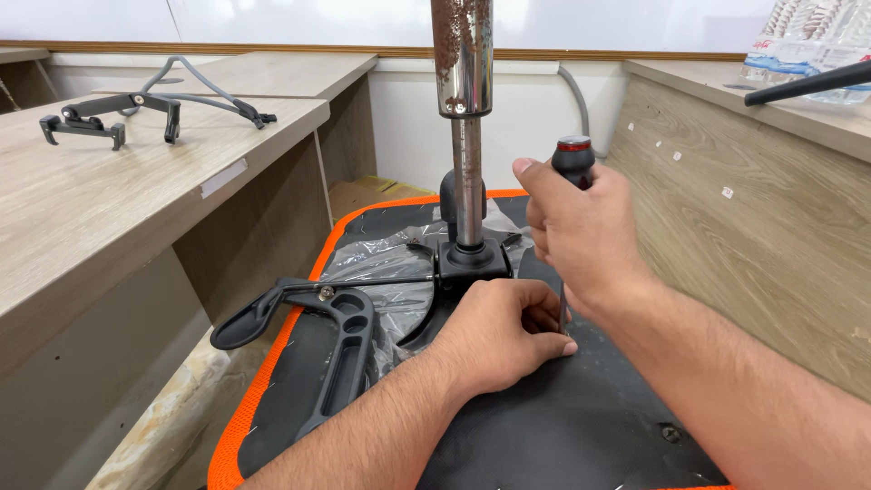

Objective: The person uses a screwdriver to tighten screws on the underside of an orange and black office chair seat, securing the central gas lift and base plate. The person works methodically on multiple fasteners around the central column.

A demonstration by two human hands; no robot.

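Now the right hand (581, 231) has its fingers wrapped tight on a screwdriver (572, 159), held straight up. Just below, the left hand (499, 336) rests on the black seat (562, 426), fingers curled together by the thin shaft. Those fingers hide the tip. Behind them stands a rusty pole (466, 181).

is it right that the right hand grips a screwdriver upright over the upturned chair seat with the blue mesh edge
Not quite: the head view shows the seat's mesh edge is orange, not blue. The right hand does grip a screwdriver upright over the upturned chair seat.
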